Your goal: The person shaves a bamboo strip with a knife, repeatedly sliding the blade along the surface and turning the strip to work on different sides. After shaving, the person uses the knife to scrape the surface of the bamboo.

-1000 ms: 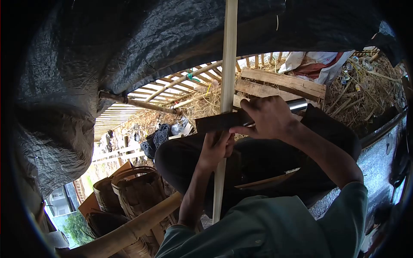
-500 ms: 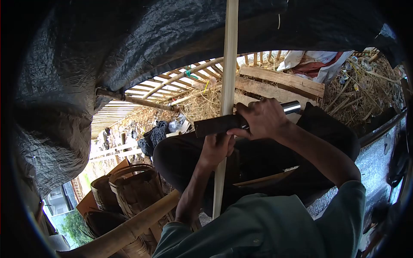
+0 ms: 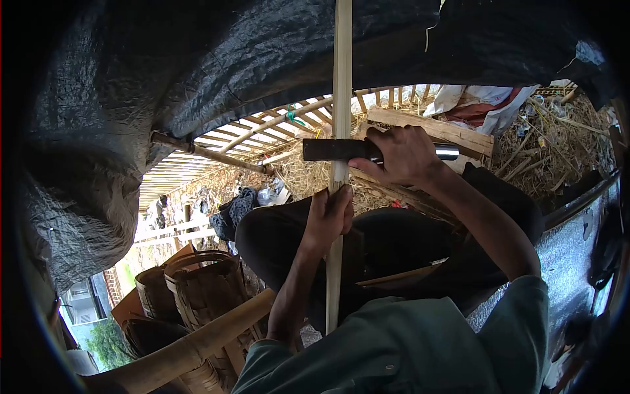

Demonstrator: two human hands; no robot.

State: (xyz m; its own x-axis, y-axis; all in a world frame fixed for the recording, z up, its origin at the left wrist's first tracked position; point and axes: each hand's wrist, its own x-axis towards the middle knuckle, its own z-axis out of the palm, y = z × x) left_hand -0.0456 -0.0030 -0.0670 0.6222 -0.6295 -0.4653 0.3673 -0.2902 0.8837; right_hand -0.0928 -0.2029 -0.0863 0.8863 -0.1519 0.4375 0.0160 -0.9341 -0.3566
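Note:
A long pale bamboo strip [image 3: 342,79] runs upright through the middle of the view. Below the blade, my left hand [image 3: 330,213] is closed round the strip. My right hand [image 3: 407,156] grips a large knife by its handle, whose shiny metal end sticks out to the right. The knife's dark, broad blade [image 3: 321,150] lies crosswise over the strip, above my left hand. A gap separates the two hands. Part of the handle is hidden under my right fingers.
Woven baskets [image 3: 203,282] stand at the lower left beside a thick bamboo pole [image 3: 190,351]. Wooden planks [image 3: 433,129] lie on straw beyond my knees. Black plastic sheeting [image 3: 262,52] hangs overhead. A slatted bamboo fence [image 3: 177,172] is behind, with a white sack [image 3: 502,118] at the upper right.
My right hand and the knife have moved up along the strip, away from my left hand. The blade is now nearly level, and the strip's upper part has shifted slightly left.

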